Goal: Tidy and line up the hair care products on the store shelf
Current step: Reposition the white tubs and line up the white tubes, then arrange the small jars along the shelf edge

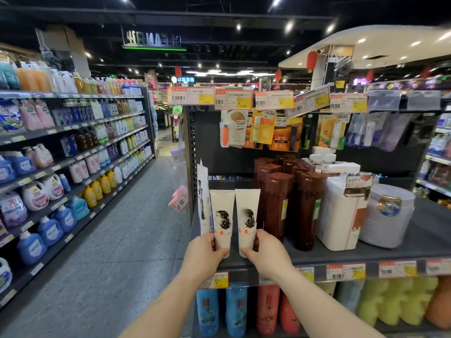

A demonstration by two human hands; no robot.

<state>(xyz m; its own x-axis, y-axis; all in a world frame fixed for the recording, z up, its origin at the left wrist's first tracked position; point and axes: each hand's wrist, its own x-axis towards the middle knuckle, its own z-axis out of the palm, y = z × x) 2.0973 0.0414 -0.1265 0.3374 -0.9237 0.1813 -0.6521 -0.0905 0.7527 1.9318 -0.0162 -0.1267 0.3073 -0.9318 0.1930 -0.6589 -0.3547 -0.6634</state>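
Two white tubes with a drawn hair portrait and red characters stand side by side at the front left of the grey shelf (341, 254). My left hand (206, 252) grips the base of the left tube (222, 215). My right hand (266, 252) grips the base of the right tube (247, 213). A third white tube (202, 191) stands behind them at the shelf's left edge, turned sideways. Several dark brown bottles (278, 203) stand in rows just right of the tubes.
Right of the brown bottles stand a white canister (341, 215) and a wrapped white tub (388, 215). Carded items (261, 128) hang above under price tags. Blue, red and yellow bottles (268, 311) fill the shelf below. An aisle and a detergent rack (73, 154) lie left.
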